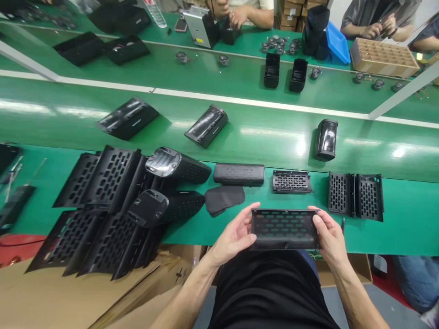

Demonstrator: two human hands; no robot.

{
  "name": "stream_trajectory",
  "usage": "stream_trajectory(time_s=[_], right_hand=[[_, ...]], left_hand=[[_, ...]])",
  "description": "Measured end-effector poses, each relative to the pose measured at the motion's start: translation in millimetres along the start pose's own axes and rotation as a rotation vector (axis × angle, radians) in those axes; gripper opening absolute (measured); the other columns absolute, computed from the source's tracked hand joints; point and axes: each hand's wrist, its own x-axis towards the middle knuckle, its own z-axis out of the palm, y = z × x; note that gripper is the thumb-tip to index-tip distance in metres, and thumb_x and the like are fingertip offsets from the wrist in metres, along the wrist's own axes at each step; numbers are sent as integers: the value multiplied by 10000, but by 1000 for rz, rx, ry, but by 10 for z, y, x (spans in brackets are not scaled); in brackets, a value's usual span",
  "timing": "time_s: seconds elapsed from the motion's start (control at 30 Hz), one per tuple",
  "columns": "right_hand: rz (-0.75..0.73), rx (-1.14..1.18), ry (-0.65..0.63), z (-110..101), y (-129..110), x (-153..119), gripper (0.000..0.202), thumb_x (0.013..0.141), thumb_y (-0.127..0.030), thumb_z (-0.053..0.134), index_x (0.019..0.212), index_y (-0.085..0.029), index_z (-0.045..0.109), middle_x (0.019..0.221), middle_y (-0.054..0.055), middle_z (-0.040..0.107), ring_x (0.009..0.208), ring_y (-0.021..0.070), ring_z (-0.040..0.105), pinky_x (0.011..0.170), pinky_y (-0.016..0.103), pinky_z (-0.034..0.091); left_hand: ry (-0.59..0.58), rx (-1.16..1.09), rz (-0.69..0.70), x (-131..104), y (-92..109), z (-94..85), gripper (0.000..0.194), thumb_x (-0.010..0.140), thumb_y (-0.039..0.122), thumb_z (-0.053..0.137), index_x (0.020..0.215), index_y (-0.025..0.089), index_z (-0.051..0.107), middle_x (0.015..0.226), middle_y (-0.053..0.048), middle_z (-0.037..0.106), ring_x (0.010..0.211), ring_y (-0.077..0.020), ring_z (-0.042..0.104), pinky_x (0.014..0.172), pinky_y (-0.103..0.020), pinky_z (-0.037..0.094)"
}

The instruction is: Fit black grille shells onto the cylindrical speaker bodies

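Between my two hands is a black perforated speaker grille panel (285, 230), its slots covered by a thin dark mesh. My left hand (236, 233) grips its left end, thumb on the near face. At the right end my right hand (329, 235) pinches the edge, thumb on top. Just beyond, a stack of black mesh sheets (224, 200) lies on the green bench. Behind that sits a closed black panel (239, 174), with a slotted panel (292, 182) to its right. Two more slotted panels, one (339, 193) beside another (369, 196), lie farther right.
Stacked grille panels (109, 183) and two speaker housings, one (178, 164) above another (166, 206), crowd the left over a cardboard box (68, 297). A green conveyor (264, 132) carries several black housings. Across it, people's hands (238, 17) work near small speaker drivers (279, 43).
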Motion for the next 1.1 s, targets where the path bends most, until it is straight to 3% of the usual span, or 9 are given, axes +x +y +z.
stream_trajectory(time_s=[0.2,0.43,0.77,1.1], right_hand=[[-17,-21,19,8,-16,7,505,736,-578,883,1102,-238,808,1141,61,780,872,216,705,733,284,559],[69,110,3,57,-29,36,525,665,-570,927,1064,-248,814,860,32,792,695,191,689,626,279,557],[93,122,-28,116,-24,88,516,646,-575,927,1022,-243,806,975,66,815,955,317,748,825,422,611],[79,83,-47,82,44,156,510,677,-571,909,1041,-232,796,985,61,814,901,283,745,791,377,600]], left_hand=[[9,-20,10,21,-23,11,721,871,284,785,1525,298,482,1297,-113,674,1115,-248,672,959,-346,518],[41,-43,-3,61,-67,27,735,855,259,782,1523,286,478,1253,-105,691,1092,-250,686,944,-348,524],[89,-53,-38,90,-93,31,712,833,243,779,1486,282,499,1219,-86,708,1059,-224,695,945,-327,519],[142,-100,-76,118,-65,62,732,795,252,790,1473,270,516,1195,-83,712,1074,-244,686,928,-337,519]])
